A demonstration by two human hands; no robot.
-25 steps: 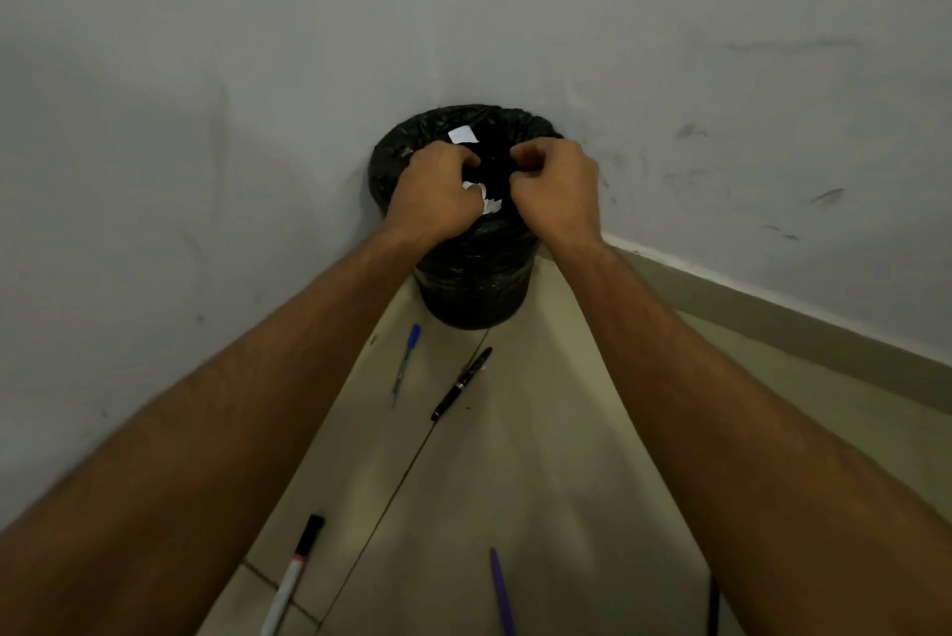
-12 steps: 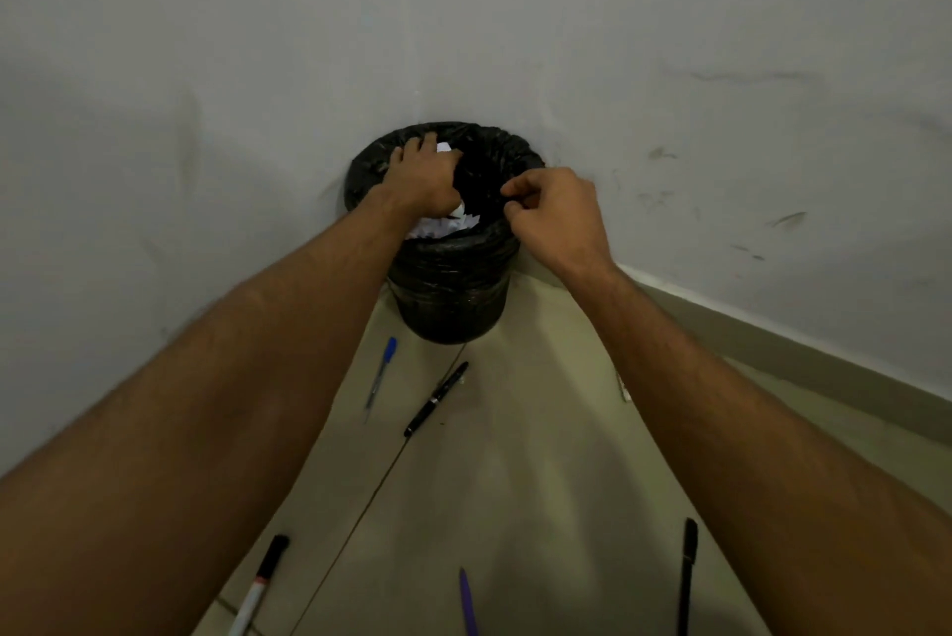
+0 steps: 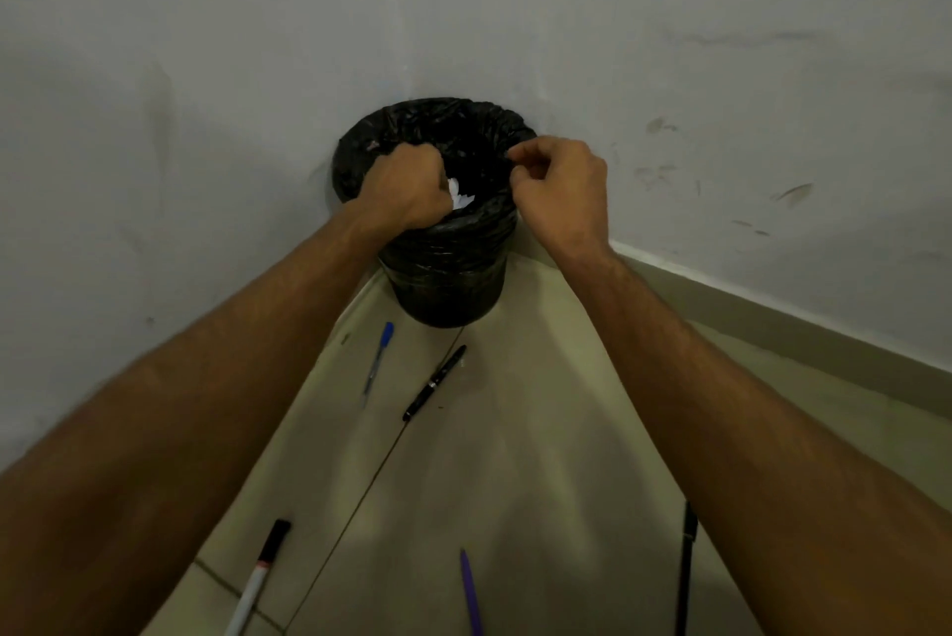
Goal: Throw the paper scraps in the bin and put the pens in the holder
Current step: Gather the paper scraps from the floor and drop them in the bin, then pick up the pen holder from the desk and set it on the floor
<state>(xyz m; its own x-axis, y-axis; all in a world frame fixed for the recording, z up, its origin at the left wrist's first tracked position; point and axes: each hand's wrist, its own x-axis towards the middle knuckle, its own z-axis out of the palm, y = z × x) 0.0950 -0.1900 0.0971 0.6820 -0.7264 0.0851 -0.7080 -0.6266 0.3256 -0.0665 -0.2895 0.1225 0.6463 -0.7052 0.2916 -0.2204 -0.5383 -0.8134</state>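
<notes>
A black bin [image 3: 443, 275] lined with a black bag stands in the corner of two walls. My left hand [image 3: 407, 187] is over its mouth, closed around white paper scraps [image 3: 460, 197] that stick out between the fingers. My right hand [image 3: 561, 187] pinches the bag's rim at the bin's right side. On the floor lie a blue pen [image 3: 378, 357], a black pen [image 3: 435, 382], a white marker with a black cap [image 3: 260, 573], a purple pen [image 3: 471, 591] and another black pen [image 3: 685, 568]. No pen holder is in view.
Grey-white walls [image 3: 206, 69] meet behind the bin, with a skirting strip [image 3: 772, 326] along the right wall. Pale floor tiles [image 3: 515, 455] stretch between my forearms.
My left hand has pulled back from deep over the bin mouth toward its near-left rim, still holding scraps. My right hand shifted to the bin's right rim. The view tilted slightly.
</notes>
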